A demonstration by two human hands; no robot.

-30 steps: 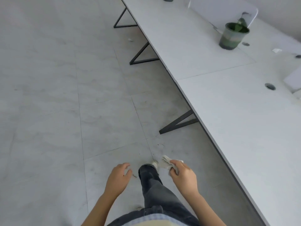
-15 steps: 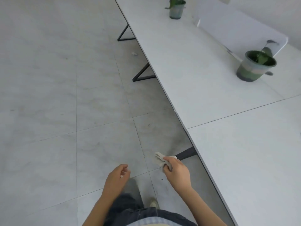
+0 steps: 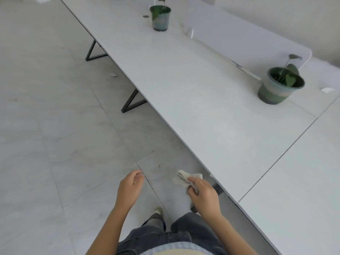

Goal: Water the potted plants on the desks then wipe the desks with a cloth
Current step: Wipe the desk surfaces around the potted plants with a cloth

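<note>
Right hand (image 3: 204,196): fingers curled round a crumpled pale cloth (image 3: 184,178), held over the floor (image 3: 55,126) just beside the near edge of the surface (image 3: 193,100) and not touching it.

Left hand (image 3: 128,188): fingers loosely curled, apparently holding nothing, over the floor.

Potted plants: the nearer potted plant (image 3: 279,87) stands upright at the far side of the surface, next to a white divider panel (image 3: 239,37). The farther potted plant (image 3: 160,18) stands upright further along.

Also present: a small white scrap (image 3: 327,89) on the surface beyond the nearer pot.

Progress (judgement): no watering vessel is in view, and the cloth is in hand, so the wiping stage seems to be underway. Whether the soil is wet cannot be told. No wipe marks show on the surface. The stretch ahead likely remains to be wiped, working around both pots.
</note>
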